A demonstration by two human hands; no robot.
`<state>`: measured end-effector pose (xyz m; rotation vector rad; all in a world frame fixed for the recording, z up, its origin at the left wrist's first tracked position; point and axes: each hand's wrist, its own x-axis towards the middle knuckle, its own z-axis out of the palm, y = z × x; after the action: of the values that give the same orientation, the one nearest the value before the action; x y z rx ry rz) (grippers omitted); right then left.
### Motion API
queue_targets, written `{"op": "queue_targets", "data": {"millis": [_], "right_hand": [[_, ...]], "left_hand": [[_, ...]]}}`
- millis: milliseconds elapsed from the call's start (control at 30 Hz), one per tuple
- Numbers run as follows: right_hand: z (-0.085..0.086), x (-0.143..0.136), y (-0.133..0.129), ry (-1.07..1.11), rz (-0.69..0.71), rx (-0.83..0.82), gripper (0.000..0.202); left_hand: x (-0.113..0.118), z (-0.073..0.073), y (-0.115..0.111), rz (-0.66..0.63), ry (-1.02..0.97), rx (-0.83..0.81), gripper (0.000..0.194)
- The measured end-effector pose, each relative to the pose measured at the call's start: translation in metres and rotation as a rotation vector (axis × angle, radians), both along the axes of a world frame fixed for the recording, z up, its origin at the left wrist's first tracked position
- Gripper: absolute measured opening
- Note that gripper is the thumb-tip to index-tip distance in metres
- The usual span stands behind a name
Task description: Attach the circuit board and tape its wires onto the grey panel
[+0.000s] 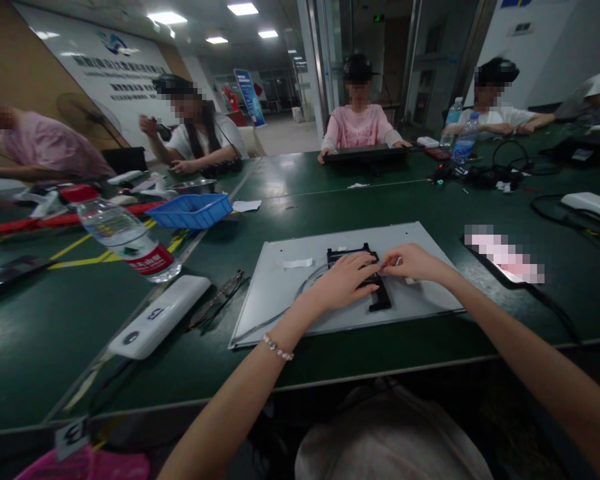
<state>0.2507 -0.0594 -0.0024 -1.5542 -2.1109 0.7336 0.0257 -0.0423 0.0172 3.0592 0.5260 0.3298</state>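
Observation:
A black plastic frame (381,299) lies on a white board (270,293) in front of me. My left hand (337,283) rests across it with fingers stretched out, hiding its middle. At the frame's right side, my right hand (413,262) is closed in a pinch, its fingertips close to those of the left. Whatever it pinches is too small to make out. A thin grey cable (280,315) runs over the board toward the frame and passes by my left hand. A white paper strip (298,263) lies on the board, left of the frame.
Left of the board are glasses (217,300), a white power bank (161,317), a water bottle (130,237) and a blue tray (193,212). A phone (503,255) with a cable lies at right. Several people sit around the green table (310,190).

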Motion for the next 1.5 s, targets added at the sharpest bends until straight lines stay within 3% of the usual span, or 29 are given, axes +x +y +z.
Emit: {"op": "queue_targets", "data": {"millis": [133, 267, 400, 500, 600, 700, 800, 933, 1100, 1233, 1367, 1500], "right_hand": [[0.007, 0.000, -0.003, 0.082, -0.060, 0.007, 0.021], [0.011, 0.000, -0.006, 0.172, -0.087, -0.007, 0.023], [0.011, -0.001, -0.007, 0.191, -0.112, -0.026, 0.025], [0.011, -0.001, -0.007, 0.176, -0.102, -0.013, 0.026], [0.009, -0.001, -0.006, 0.162, -0.098, -0.010, 0.027], [0.007, 0.000, -0.005, 0.157, -0.096, -0.020, 0.026], [0.005, 0.000, -0.004, 0.150, -0.088, -0.027, 0.025], [0.007, 0.000, -0.004, 0.178, -0.095, -0.022, 0.023], [0.010, 0.000, -0.005, 0.222, -0.113, 0.038, 0.024], [0.017, -0.005, -0.007, 0.199, -0.097, 0.105, 0.026], [0.028, -0.021, -0.012, 0.153, 0.001, 0.212, 0.027], [0.038, -0.045, -0.017, 0.090, 0.175, 0.320, 0.027]], "left_hand": [[-0.011, 0.014, 0.014, 0.107, -0.059, 0.012, 0.041], [-0.040, 0.023, 0.037, 0.523, -0.022, 0.120, 0.038], [-0.069, 0.022, 0.049, 0.995, 0.141, 0.155, 0.042], [-0.081, 0.021, 0.051, 1.213, 0.190, 0.126, 0.048], [-0.086, 0.023, 0.053, 1.308, 0.243, -0.019, 0.046], [-0.087, 0.025, 0.055, 1.276, 0.310, -0.128, 0.036], [-0.087, 0.025, 0.058, 1.200, 0.336, -0.100, 0.031], [-0.095, 0.031, 0.065, 1.127, 0.207, -0.157, 0.024], [-0.117, 0.055, 0.069, 0.795, -0.141, -0.524, 0.022], [-0.124, 0.068, 0.056, 0.620, -0.135, -0.689, 0.030], [-0.123, 0.066, 0.044, 0.542, -0.041, -0.778, 0.029], [-0.120, 0.054, 0.044, 0.521, -0.006, -0.742, 0.026]]}}
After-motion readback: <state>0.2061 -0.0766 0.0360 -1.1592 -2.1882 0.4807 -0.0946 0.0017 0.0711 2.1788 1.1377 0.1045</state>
